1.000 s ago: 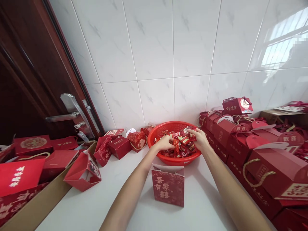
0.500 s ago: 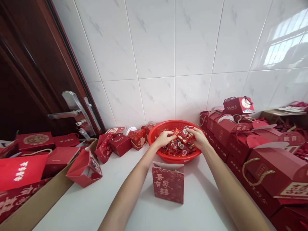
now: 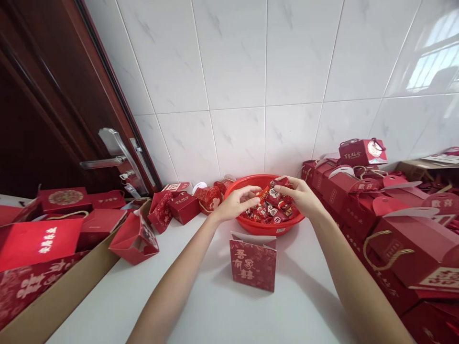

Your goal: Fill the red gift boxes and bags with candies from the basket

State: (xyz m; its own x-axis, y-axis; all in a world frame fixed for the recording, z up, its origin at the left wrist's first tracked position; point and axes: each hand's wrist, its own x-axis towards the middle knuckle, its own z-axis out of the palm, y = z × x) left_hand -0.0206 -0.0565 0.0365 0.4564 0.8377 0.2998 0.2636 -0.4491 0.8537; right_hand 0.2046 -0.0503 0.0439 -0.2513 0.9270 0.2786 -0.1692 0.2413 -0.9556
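Note:
A red plastic basket [image 3: 268,230] filled with small wrapped candies [image 3: 263,210] stands against the tiled wall. Over its left rim is my left hand [image 3: 238,201], fingers apart and curved, with nothing visible between them. My right hand [image 3: 299,193] pinches a dark red wrapped candy [image 3: 275,191] above the right part of the basket. In front of the basket, between my forearms, a dark red paper box [image 3: 253,265] with pale lettering stands upright on the white table, its top open.
Several small red boxes [image 3: 183,207] line the wall left of the basket. An open red box [image 3: 133,239] lies beside a carton [image 3: 68,291] of red packages. Stacked red gift boxes [image 3: 412,239] fill the right side. A dark door [image 3: 46,95] is at the left.
My left hand has drawn back left from the candies to the basket's rim. My right hand has lifted a dark red candy. The whole view has shifted slightly.

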